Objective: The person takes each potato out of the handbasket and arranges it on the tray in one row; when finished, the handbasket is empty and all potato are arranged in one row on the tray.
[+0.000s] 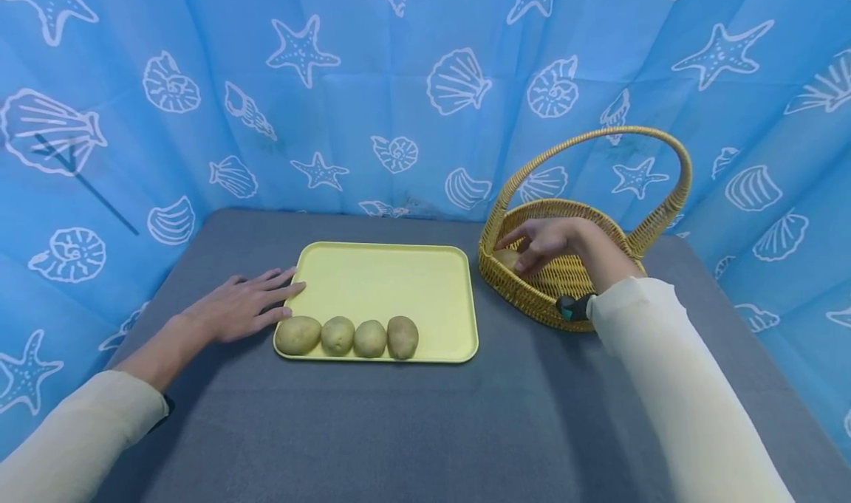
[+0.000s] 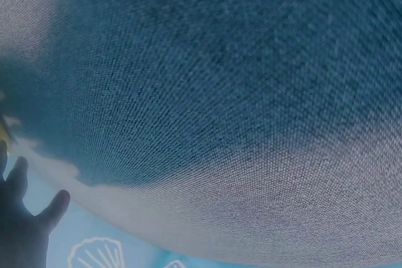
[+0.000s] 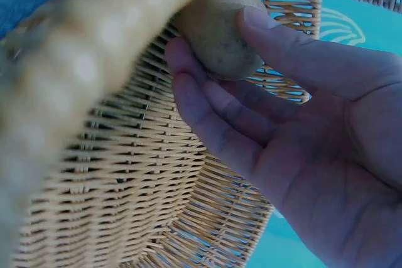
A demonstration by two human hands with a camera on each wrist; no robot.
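Observation:
In the head view my left hand (image 1: 241,305) lies palm down with fingers spread, its fingertips at the left rim of a pale yellow tray (image 1: 385,285). Along the tray's front edge several potatoes stand in a row, from an oblong potato (image 1: 298,335) at the left corner to a browner potato (image 1: 402,337) right of the middle. My right hand (image 1: 549,241) reaches under the handle into a wicker basket (image 1: 521,296). It pinches another potato (image 3: 223,32) between thumb and fingers at the basket's left side, as the right wrist view shows up close.
The basket's tall arched handle (image 1: 585,135) rises over my right forearm. A grey cloth-covered table (image 1: 372,429) bears the tray and basket. Behind and beside it hangs a blue curtain (image 1: 372,104) with white shells and starfish.

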